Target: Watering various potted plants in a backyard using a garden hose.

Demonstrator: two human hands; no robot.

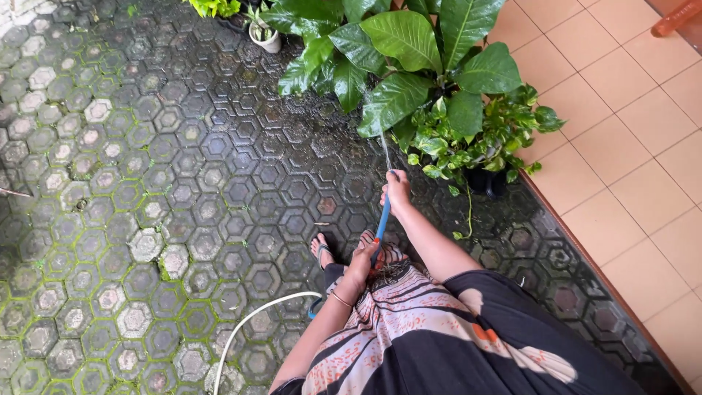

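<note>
My right hand [396,189] grips the front end of a blue hose [382,222], and a thin stream of water [385,150] shoots from it toward the large-leaved plant [409,58]. My left hand [361,265], with a bracelet on the wrist, holds the same hose further back, near my patterned skirt. Below my left hand the hose is hidden.
A small leafy pot plant in a black pot [486,181] stands beside the big plant. A white pot [265,36] sits at the top. A white hose [245,325] curves over wet, mossy hexagonal pavers [146,183]. Tan tiled floor [621,146] lies right. My sandalled foot [321,251] shows.
</note>
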